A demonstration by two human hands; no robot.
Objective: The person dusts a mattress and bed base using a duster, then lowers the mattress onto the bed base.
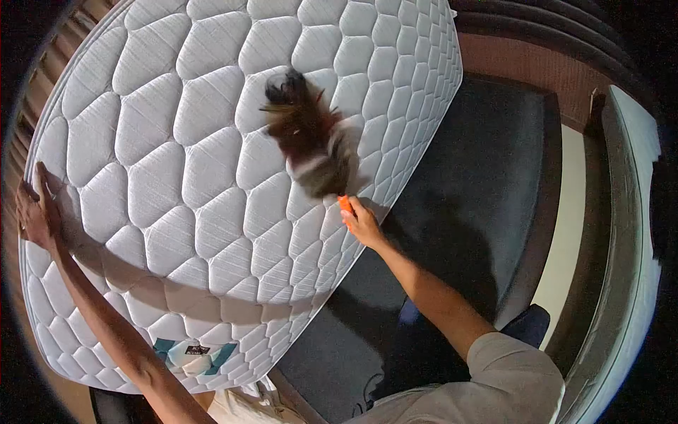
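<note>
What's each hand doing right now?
Left hand: open, spread against the edge of the upturned quilted mattress.
Right hand: closed around the orange handle of the feather duster.

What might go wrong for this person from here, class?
The tilted mattress could slip or tip, as the left hand seems to be its only hand support. The duster, blurred as if swinging from the right hand, might throw dust about or shed feathers onto the dark bed base.
</note>
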